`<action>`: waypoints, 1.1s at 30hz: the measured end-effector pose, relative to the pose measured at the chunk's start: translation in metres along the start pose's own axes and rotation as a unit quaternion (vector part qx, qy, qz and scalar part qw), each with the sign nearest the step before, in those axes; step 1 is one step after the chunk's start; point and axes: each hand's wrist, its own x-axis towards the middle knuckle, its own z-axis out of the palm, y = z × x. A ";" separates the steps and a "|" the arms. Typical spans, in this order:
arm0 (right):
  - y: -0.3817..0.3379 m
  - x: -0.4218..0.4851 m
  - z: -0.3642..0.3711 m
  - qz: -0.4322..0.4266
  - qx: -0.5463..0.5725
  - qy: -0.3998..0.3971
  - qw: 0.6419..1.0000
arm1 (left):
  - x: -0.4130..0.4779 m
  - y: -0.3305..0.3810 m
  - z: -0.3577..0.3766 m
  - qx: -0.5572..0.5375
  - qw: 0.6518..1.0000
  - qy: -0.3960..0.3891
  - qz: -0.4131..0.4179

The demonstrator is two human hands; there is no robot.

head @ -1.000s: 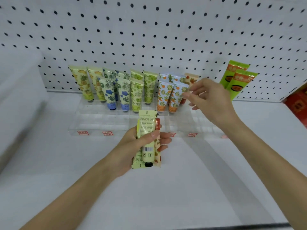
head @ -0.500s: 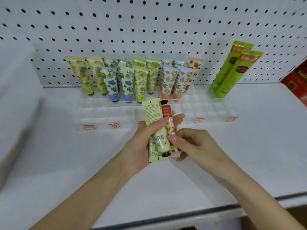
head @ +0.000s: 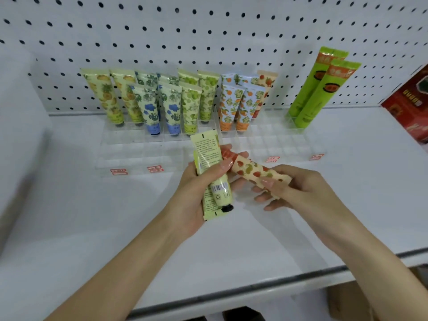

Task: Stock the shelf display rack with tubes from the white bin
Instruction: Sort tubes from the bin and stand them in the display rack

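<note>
**A:** What have I got in each hand?

**B:** Your left hand (head: 196,193) is wrapped around a pale green tube (head: 212,174), print side up and black cap toward you, thumb pressed across it. Your right hand (head: 291,188) pinches a cream strawberry tube (head: 259,173) by one end, with its other end resting against the left fingertips.

**A:** And the rack?

**B:** The clear rack (head: 278,144) sits at the back of the white shelf (head: 92,228), against the pegboard (head: 208,31). The back slots are partly filled, and one matching strawberry tube (head: 266,86) stands at the right end of that group. Two tall green tubes (head: 317,89) stand further right. The front rows look empty. I can't see the white bin.

**A:** What worries me from here?

**B:** I'd say the thin pinch. As I carry the strawberry tube forward, it could swing and knock the orange-print tubes (head: 234,105) beside the target slot. The clear dividers are also hard to read, so I might set the cap on a wall and tip it. And the left hand's tube could slip if the thumb eases.
</note>
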 end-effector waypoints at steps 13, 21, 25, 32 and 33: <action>-0.081 0.027 -0.070 -0.174 -0.309 0.003 0.935 | 0.016 -0.003 0.041 0.063 0.996 0.012 0.056; -0.148 0.074 -0.103 -0.229 -0.561 0.055 0.793 | 0.028 -0.015 0.044 0.124 0.991 0.018 0.048; -0.158 0.111 -0.098 -0.192 -0.608 0.036 0.770 | 0.030 -0.019 0.043 0.149 0.988 -0.019 0.023; -0.162 0.150 -0.085 -0.137 -0.658 -0.008 0.740 | 0.033 -0.023 0.040 0.136 0.988 -0.068 -0.011; -0.161 0.154 -0.083 -0.131 -0.659 -0.015 0.740 | 0.033 -0.023 0.040 0.131 0.989 -0.070 -0.012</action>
